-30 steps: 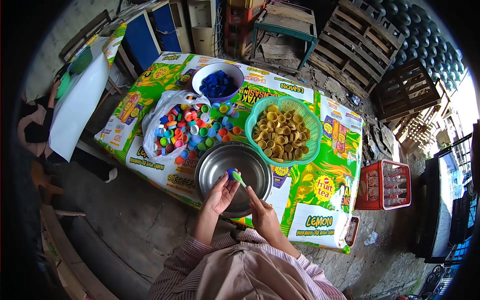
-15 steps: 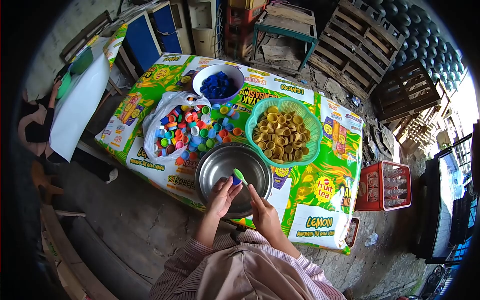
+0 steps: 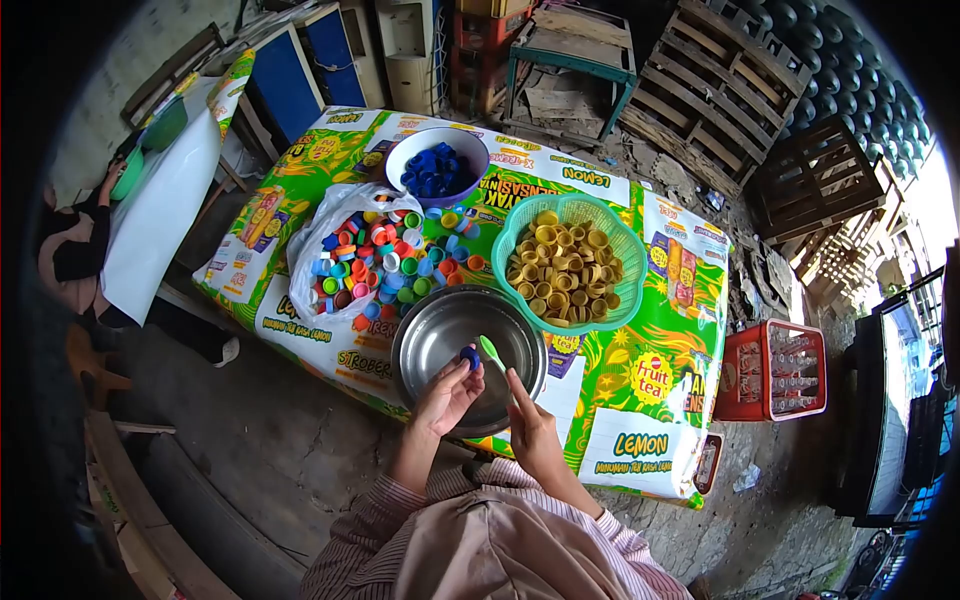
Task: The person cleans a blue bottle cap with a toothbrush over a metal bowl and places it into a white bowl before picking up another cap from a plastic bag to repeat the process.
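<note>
My left hand pinches a dark blue bottle cap over the steel bowl. In my right hand is a slim tool with a bright green, spoon-like end and a pale shaft. Its tip points up and left, slightly apart from the cap. Beyond the bowl, loose bottle caps in many colours spill from a white plastic bag. A turquoise basket on the right holds yellow-brown caps. Dark blue caps fill part of a white-and-purple bowl at the back.
Printed green, white and yellow sheeting covers the table. A red crate of bottles stands on the floor to the right. Wooden pallets lean behind. At the far left sits another person beside a white sheet-covered surface.
The green end of the tool has come away from the blue cap, moving slightly right. My left hand has turned the cap a little between its fingers.
</note>
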`<state>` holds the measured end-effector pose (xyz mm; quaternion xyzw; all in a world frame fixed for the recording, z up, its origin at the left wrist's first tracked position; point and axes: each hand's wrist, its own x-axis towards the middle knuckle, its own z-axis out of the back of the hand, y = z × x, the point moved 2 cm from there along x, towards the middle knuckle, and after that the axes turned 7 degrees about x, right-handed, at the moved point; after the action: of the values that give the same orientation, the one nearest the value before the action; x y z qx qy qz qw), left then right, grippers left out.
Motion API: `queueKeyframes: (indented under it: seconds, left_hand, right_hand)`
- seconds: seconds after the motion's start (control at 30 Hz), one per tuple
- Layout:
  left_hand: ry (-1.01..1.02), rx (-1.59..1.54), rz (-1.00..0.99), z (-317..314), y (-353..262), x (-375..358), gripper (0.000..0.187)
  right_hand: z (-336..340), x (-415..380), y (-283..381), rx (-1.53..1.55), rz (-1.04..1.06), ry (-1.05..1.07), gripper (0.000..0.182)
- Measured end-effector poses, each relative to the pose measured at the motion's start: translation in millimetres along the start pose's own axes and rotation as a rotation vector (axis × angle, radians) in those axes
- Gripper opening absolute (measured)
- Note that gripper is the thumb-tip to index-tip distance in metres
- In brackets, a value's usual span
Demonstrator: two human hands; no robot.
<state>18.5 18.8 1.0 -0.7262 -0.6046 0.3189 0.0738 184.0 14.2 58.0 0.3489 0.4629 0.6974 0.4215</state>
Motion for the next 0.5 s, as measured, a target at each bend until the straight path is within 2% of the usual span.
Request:
queueKeyframes:
  seconds: [0.03,0.1,0.17,0.3,0.33,0.5]
  left_hand:
    - [0.065,-0.049,0.044,0,2,0,0.020]
    - [0.055,-0.028,0.028,-1,3,0,0.019]
    - [0.041,-0.011,0.009,-2,2,0,0.019]
    - [0.062,-0.079,0.016,-10,-3,-1,0.018]
    - [0.061,-0.123,0.032,-11,-3,-1,0.018]
    - [0.103,-0.277,0.084,-15,-1,-1,0.019]
  right_hand:
    - [0,-1,2,0.003,0.047,0.024,0.055]
    - [-2,-2,2,0.003,0.017,0.037,0.056]
    - [3,-1,-3,0.004,-0.116,0.014,0.056]
    - [-3,-5,3,-0.010,0.047,0.017,0.056]
    - [-2,-4,-2,0.000,-0.051,0.020,0.056]
    - [-1,-5,4,-0.025,0.048,0.008,0.056]
